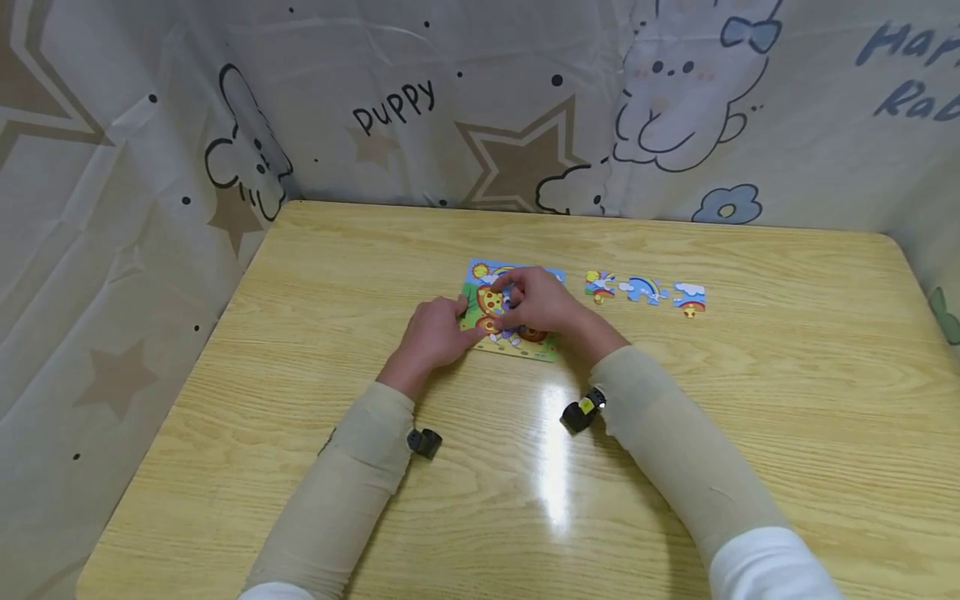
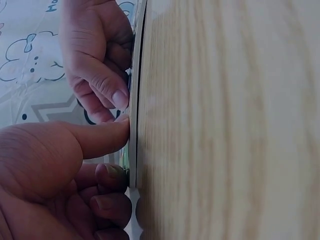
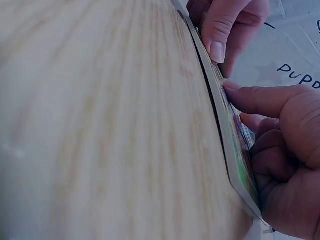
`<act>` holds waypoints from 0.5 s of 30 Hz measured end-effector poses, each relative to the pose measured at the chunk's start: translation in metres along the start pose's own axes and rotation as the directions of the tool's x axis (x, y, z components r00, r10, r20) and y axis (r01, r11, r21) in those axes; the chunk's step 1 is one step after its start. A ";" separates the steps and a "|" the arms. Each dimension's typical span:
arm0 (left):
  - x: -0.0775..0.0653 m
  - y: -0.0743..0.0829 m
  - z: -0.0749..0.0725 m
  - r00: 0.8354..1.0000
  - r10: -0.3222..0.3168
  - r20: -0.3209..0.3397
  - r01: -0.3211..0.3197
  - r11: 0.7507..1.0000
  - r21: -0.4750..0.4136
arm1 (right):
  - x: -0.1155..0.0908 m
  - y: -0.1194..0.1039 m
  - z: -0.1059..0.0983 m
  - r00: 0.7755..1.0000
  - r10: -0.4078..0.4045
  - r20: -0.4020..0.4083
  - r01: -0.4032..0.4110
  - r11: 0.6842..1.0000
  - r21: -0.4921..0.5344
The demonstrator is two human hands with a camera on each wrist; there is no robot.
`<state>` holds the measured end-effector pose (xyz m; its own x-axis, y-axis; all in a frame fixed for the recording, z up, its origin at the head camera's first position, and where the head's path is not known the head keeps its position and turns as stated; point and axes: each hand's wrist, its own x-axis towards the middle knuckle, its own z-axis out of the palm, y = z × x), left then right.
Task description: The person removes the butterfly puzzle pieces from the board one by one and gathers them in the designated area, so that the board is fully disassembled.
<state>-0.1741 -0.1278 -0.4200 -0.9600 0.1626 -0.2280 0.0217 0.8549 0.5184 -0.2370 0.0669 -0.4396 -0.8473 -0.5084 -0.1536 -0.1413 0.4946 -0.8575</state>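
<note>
Head view: your half-curled left hand (image 1: 438, 333) and right hand (image 1: 542, 302) touch the colourful rectangular cartoon puzzle (image 1: 510, 342); can't tell any pinch. Press evenly.

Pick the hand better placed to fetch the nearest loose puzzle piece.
Probably the right hand: in the head view it is over the puzzle, closer to the loose pieces on the right. The left hand sits at the puzzle's left edge and would likely need to reach across.
</note>
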 end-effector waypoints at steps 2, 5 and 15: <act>0.000 -0.001 0.000 1.000 -0.008 -0.002 0.008 1.000 -0.011 | 0.001 0.000 0.000 1.000 0.012 0.008 -0.012 1.000 0.007; -0.001 -0.003 0.000 1.000 -0.029 -0.007 0.029 0.998 -0.047 | 0.001 0.001 0.000 1.000 0.024 0.018 -0.025 1.000 0.015; -0.002 -0.007 0.001 0.999 -0.033 -0.031 0.029 0.994 -0.106 | 0.002 0.001 0.001 1.000 0.016 0.018 -0.017 1.000 0.023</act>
<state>-0.1723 -0.1335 -0.4234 -0.9683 0.1192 -0.2195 -0.0364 0.8020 0.5962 -0.2382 0.0659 -0.4416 -0.8403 -0.5127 -0.1764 -0.1154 0.4870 -0.8657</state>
